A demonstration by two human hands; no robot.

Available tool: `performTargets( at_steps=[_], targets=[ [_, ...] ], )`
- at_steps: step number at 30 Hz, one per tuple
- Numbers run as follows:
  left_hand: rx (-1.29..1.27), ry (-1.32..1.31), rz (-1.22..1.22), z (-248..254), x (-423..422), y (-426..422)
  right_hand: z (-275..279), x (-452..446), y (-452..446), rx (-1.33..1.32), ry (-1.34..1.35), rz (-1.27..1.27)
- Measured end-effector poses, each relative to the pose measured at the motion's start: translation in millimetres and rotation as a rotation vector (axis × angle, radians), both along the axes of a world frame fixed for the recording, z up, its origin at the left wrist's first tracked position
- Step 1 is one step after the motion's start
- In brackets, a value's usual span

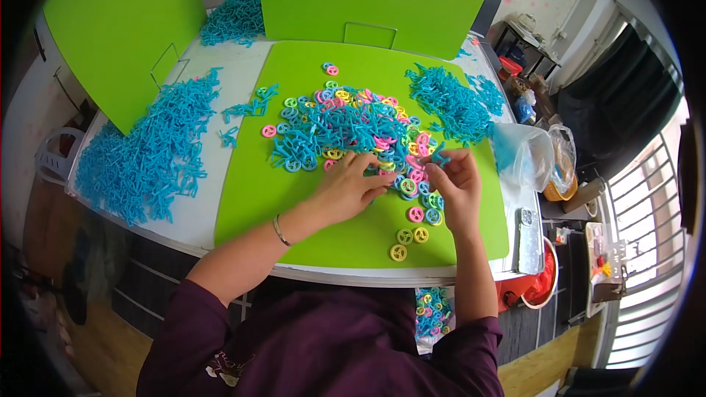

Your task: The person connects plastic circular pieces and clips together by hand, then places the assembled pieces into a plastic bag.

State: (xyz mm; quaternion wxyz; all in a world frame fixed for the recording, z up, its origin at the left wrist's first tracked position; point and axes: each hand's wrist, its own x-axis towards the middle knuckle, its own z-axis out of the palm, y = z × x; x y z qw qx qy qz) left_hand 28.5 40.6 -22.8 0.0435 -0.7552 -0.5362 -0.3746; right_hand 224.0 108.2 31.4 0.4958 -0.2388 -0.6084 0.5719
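Observation:
A heap of small blue plastic frames (pixel 353 123) and ringed wheels in pink, yellow, green and blue lies on the green mat (pixel 257 213). My left hand (pixel 351 184) is at the near edge of the heap, its thumb and fingers close together at a pink wheel; whether they grip it is unclear. To its right, my right hand (pixel 456 182) is raised with thumb and index finger pinching a blue piece (pixel 439 154). Loose wheels (pixel 416 215) lie between my hands and nearer the table's front edge.
Piles of blue pieces lie at the left (pixel 147 151), back left (pixel 234 18) and right (pixel 450 103). Upright green boards (pixel 368 0) stand behind and at the left. A clear plastic bag (pixel 523 154) and a phone (pixel 527 241) are on the right side.

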Motion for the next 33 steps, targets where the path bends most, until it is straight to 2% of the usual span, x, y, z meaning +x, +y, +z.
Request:
performTargets(
  at_steps=[4,7,10,13,16,22,25,31,33],
  targets=[
    [-0.021,-0.025,-0.01,-3.3,-5.2,-0.3,-0.7,3.9,4.7,-0.043,-0.118,0.052],
    [-0.207,-0.224,-0.062,-8.9,-11.6,-1.5,-6.1,5.6,3.9,-0.174,-0.132,0.113],
    [-0.191,-0.193,-0.047,-3.4,-24.7,-8.8,-8.9,4.8,4.0,-0.29,-0.138,0.178],
    [-0.515,-0.708,0.02,9.2,-27.1,-10.9,-15.5,-3.1,2.1,-0.259,-0.246,0.158],
    [-0.315,-0.857,-0.156,15.4,-24.6,-11.6,-24.6,-11.0,-5.8,-0.184,-0.311,0.143],
    [-0.376,-1.153,-0.311,25.6,-16.9,-18.7,-28.2,-21.8,-18.2,-0.127,-0.256,0.206],
    [-0.411,-1.037,-0.236,30.2,-13.9,-21.5,-34.8,-26.8,-19.2,-0.13,-0.164,0.265],
    [-0.418,-1.199,-0.221,28.6,-8.8,-25.1,-34.7,-32.4,-30.3,-0.064,-0.172,0.209],
    [-0.411,-1.189,-0.22,28.3,-8.2,-26.4,-29.9,-30.2,-33.2,0.215,-0.37,0.117]
  ],
)
